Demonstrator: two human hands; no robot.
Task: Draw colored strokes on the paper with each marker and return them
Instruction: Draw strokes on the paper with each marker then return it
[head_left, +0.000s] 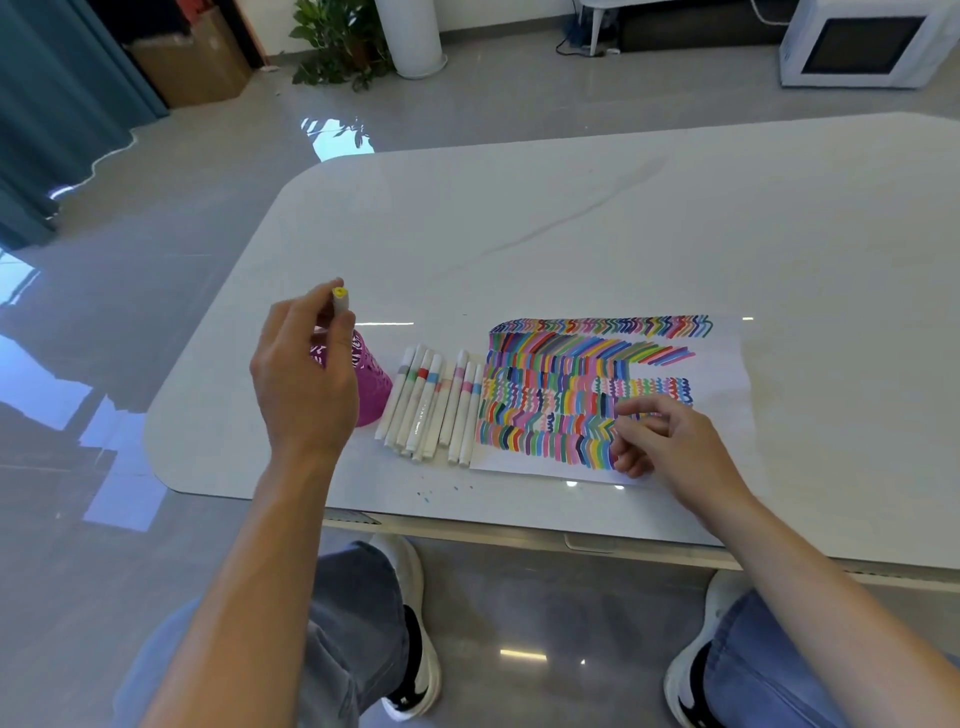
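Observation:
My left hand (304, 374) is shut on a white marker with a yellow end (340, 300), held upright above a magenta pen holder (371, 382) that lies partly hidden behind the hand. A row of several white markers (434, 408) lies on the table between the holder and the paper. The white paper (727, 364) is filled with rows of colored strokes. My right hand (660, 441) rests on the paper's lower right part, fingers loosely curled, holding nothing that I can see.
The white table (571, 223) has a rounded near-left corner and its front edge runs just above my knees. Small ink specks (426, 493) dot the table near the front edge. A microwave (862, 47), a plant (337, 41) and a cardboard box (192, 62) stand on the floor beyond.

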